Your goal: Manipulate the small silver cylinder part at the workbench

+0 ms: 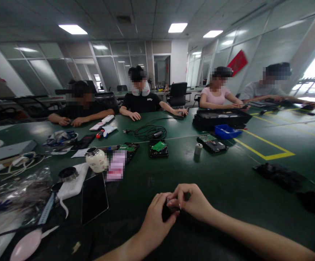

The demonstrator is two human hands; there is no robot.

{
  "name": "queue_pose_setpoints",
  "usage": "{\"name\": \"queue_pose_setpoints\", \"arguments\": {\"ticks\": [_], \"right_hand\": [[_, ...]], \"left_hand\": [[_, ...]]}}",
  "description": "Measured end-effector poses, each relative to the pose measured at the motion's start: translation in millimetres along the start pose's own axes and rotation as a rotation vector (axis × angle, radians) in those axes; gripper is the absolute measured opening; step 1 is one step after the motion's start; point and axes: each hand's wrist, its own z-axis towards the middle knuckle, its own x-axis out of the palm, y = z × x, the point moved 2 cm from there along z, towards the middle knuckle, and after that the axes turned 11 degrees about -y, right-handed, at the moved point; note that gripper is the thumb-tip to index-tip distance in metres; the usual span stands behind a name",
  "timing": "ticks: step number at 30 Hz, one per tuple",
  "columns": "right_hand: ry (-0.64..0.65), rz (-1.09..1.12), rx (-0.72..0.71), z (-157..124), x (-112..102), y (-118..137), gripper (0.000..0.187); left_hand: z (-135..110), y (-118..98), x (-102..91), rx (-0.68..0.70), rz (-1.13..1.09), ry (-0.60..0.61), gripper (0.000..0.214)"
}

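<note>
As the wrists converge, left hand (154,222) and right hand (194,203) curl fingers tight around 1 dark object (167,214).

near edge: left hand (154,222) and right hand (194,203) meet around a small object (167,213), above the counter (228,177)
left of hands: tablet (94,197) flat on counter — jar (96,160) behind it
centre, farther back: drive (158,149), cable coil (149,131) behind it
right of drive: cylinder (198,148), then second drive (212,144) — bin (225,131) behind that, tray (220,118) behind bin
far side: people (142,102) seated
</note>
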Motion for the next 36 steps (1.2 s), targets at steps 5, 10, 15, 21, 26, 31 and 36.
{"name": "queue_pose_setpoints", "arguments": {"ticks": [5, 10, 15, 21, 26, 31, 36], "right_hand": [[-0.046, -0.032, 0.038, 0, 1, 0, 0.042], [-0.031, -0.075, 0.025, -1, 0, -2, 0.04], [0.057, -0.163, -0.086, -3, -2, 7, 0.02], [0.02, -0.269, -0.085, -4, -4, 9, 0.014], [-0.003, -0.247, -0.048, -3, -3, 8, 0.014], [-0.127, -0.062, -0.032, 21, -38, 10, 0.024], [-0.16, -0.259, 0.003, 38, -91, -26, 0.026]], "left_hand": [[0, 4, 1.9, 0.001, -0.008, -0.011, 0.038], [2, 5, 2.9, -0.003, -0.017, -0.013, 0.036], [2, 4, 2.7, 0.01, -0.014, -0.005, 0.033], [1, 7, 2.7, 0.005, -0.01, -0.005, 0.033], [2, 6, 3.7, 0.009, -0.007, -0.008, 0.034], [2, 4, 1.9, 0.004, 0.029, -0.012, 0.035], [1, 4, -0.1, -0.004, 0.036, 0.011, 0.035]]}}
